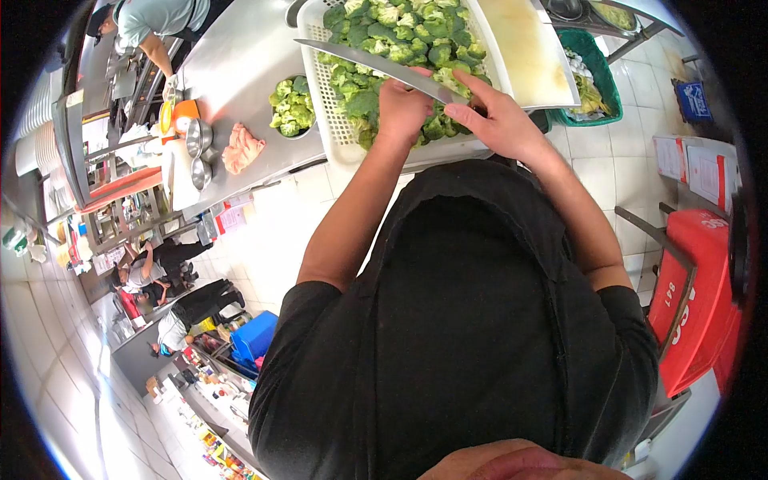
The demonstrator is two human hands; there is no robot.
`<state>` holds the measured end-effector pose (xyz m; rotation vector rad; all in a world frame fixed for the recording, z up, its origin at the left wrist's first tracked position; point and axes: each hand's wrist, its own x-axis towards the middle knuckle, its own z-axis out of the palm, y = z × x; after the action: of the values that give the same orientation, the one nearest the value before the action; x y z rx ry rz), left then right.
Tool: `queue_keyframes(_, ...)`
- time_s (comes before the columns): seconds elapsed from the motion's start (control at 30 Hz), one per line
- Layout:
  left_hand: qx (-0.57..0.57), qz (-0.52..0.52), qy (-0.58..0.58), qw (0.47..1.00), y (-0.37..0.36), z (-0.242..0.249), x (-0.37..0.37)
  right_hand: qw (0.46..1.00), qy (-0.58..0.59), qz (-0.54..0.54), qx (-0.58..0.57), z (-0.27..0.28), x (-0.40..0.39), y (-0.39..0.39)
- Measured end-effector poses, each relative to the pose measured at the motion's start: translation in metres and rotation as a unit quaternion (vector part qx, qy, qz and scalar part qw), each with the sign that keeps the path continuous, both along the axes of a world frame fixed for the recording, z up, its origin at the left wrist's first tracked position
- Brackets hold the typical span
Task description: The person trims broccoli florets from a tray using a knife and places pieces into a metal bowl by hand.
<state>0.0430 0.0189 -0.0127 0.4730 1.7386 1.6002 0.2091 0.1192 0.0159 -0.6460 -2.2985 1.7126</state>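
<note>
A long kitchen knife (376, 64) lies slantwise over the broccoli, its tip pointing to the upper left. My right hand (498, 120) is closed round its handle end, with the thumb along the near side; the handle is mostly hidden. Just below the blade is my left hand (404, 110), fingers curled in; what they hold, if anything, is hidden. Beneath both hands, cut broccoli florets (384, 36) fill a white perforated basket (322, 100).
Left of the basket stands a bowl of broccoli (291, 108) on the steel table (248, 72), near a pinkish cloth (242, 149) and metal bowls (198, 138). A cutting board (524, 52) adjoins on the right. Beyond are a green crate (612, 96), red crates (696, 280) and co-workers.
</note>
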Motion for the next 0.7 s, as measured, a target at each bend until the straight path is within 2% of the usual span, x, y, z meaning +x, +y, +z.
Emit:
queue_keyframes(0.27, 0.005, -0.002, -0.019, 1.000, -0.005, 0.001, 0.005, 0.999, 0.034, -0.016, -0.027, -0.014, -0.001, -0.002)
queue_keyframes(0.37, -0.001, -0.019, -0.059, 0.998, -0.005, -0.005, 0.003, 0.994, 0.035, -0.032, -0.094, -0.017, 0.000, -0.001)
queue_keyframes(0.47, 0.054, -0.033, -0.155, 0.986, -0.003, -0.005, 0.010, 0.993, 0.040, -0.038, -0.109, -0.010, 0.003, 0.002)
queue_keyframes(0.7, 0.086, -0.065, -0.160, 0.981, 0.004, -0.004, 0.020, 0.989, 0.073, -0.033, -0.127, -0.004, 0.009, 0.003)
